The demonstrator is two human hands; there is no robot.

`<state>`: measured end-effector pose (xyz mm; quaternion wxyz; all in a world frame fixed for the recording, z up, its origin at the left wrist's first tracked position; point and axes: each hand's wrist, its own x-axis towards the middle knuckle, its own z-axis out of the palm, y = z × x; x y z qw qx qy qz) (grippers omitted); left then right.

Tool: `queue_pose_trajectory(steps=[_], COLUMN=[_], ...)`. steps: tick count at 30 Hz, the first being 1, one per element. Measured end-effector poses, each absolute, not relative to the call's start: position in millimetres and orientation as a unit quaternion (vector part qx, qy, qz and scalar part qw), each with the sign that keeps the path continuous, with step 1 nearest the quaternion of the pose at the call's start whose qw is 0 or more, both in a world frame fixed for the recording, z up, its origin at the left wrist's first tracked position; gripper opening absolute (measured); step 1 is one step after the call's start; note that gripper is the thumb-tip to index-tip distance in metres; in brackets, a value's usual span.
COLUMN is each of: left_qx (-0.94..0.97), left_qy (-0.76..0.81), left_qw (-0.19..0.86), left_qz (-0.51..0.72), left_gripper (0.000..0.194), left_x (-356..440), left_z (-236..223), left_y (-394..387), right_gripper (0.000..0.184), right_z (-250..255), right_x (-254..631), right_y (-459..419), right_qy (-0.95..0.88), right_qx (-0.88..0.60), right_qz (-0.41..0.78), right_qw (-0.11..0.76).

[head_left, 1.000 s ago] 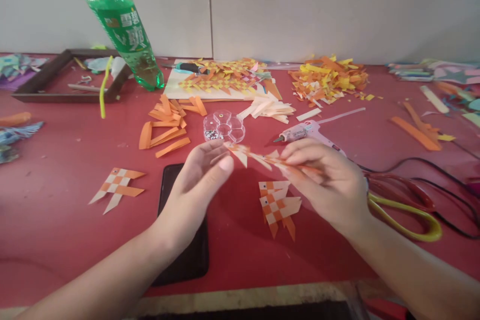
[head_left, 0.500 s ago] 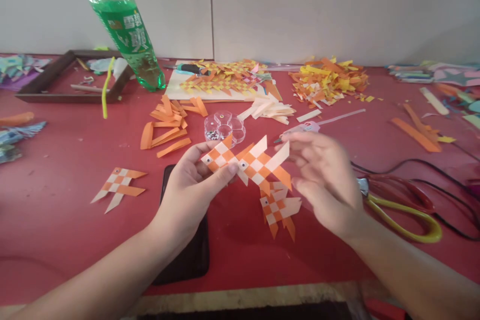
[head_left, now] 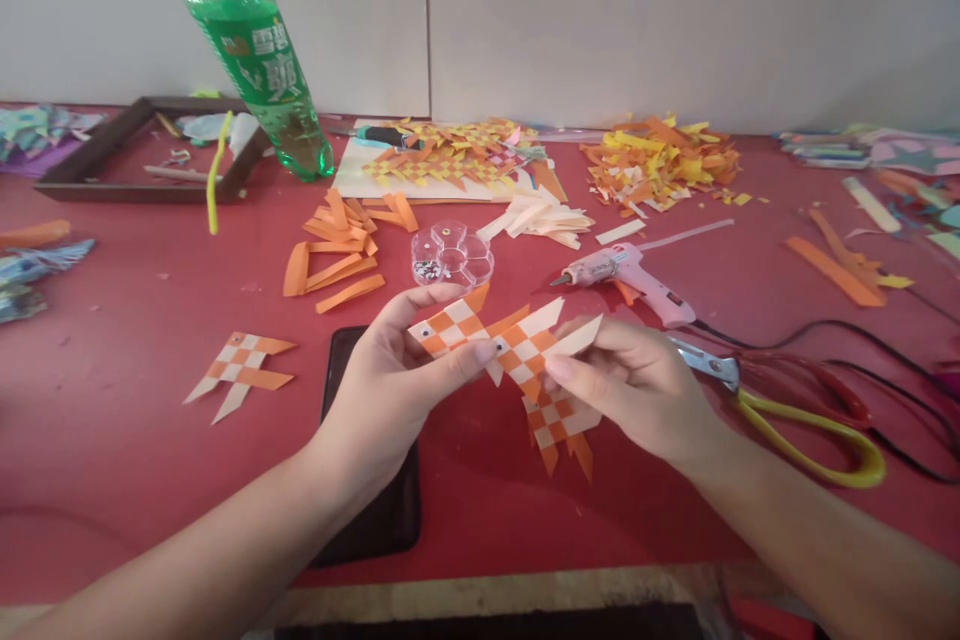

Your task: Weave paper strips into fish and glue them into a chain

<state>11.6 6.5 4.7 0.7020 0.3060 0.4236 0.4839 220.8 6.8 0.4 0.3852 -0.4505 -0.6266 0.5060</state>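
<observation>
Two woven paper fish in orange and cream, each with a small googly eye, are held up over the red table. My left hand [head_left: 405,355] pinches the left paper fish [head_left: 452,322] and the head of the right paper fish [head_left: 525,345], where the two overlap. At the tail, my right hand [head_left: 630,380] grips the right fish between thumb and fingers. Below them on the table lies another woven fish [head_left: 555,420], partly covered by the held one. A separate paper fish [head_left: 238,365] rests to the left, beside the black phone [head_left: 375,510].
Beyond my hands are a clear bead box [head_left: 452,257], orange strips [head_left: 337,245], cream strips [head_left: 536,218] and a scrap pile [head_left: 660,160]. A pink glue gun [head_left: 637,282] and scissors [head_left: 810,435] lie right. A green bottle [head_left: 262,70] stands by a dark frame [head_left: 142,192].
My right hand, apart from the fish with its fingers spread before, has closed on the right fish's tail. The held fish have dropped slightly and shifted right. The glue gun shows more now.
</observation>
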Motion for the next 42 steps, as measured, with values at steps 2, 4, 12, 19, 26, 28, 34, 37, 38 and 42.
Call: queue_pose_trajectory(steps=[2, 4, 12, 19, 26, 28, 34, 37, 38, 42], left_qx=[0.301, 0.294, 0.291, 0.282, 0.297, 0.296, 0.306, 0.307, 0.307, 0.316], left_qy=[0.413, 0.408, 0.4, 0.385, 0.395, 0.41, 0.421, 0.417, 0.42, 0.433], left_qw=[0.708, 0.714, 0.711, 0.715, 0.716, 0.709, 0.698, 0.7, 0.698, 0.684], left_qz=[0.487, 0.488, 0.501, 0.511, 0.492, 0.492, 0.492, 0.492, 0.493, 0.494], left_gripper=[0.04, 0.038, 0.031, 0.027, 0.025, 0.026, 0.035, 0.032, 0.032, 0.031], left_x=[11.2, 11.6, 12.7, 13.4, 13.9, 15.1, 14.2, 11.8, 11.4, 12.3], left_z=[4.1, 4.4, 5.8, 7.1, 8.5, 9.3, 6.7, 6.8, 7.3, 9.3], left_y=[6.0, 5.5, 4.8, 3.7, 5.2, 5.7, 5.3, 4.9, 4.8, 4.7], right_gripper=[0.018, 0.016, 0.015, 0.017, 0.017, 0.018, 0.02, 0.018, 0.018, 0.02], right_z=[0.7, 0.8, -0.2, 2.4, 2.0, 1.9, -0.4, -0.6, -0.2, 1.7], right_x=[221.6, 221.5, 221.5, 221.4, 219.5, 219.0, 220.4, 220.5, 220.3, 220.3], right_y=[7.6, 8.3, 9.7, 7.8, 9.6, 8.5, 3.4, 3.0, 3.1, 4.2], right_qy=[-0.623, -0.616, -0.603, -0.59, -0.598, -0.603, -0.62, -0.62, -0.618, -0.609], right_qx=[-0.444, -0.437, -0.423, -0.428, -0.431, -0.434, -0.437, -0.435, -0.433, -0.426], right_qz=[0.516, 0.529, 0.558, 0.574, 0.567, 0.558, 0.556, 0.556, 0.559, 0.57], right_qw=[0.385, 0.387, 0.383, 0.373, 0.368, 0.37, 0.34, 0.343, 0.343, 0.349])
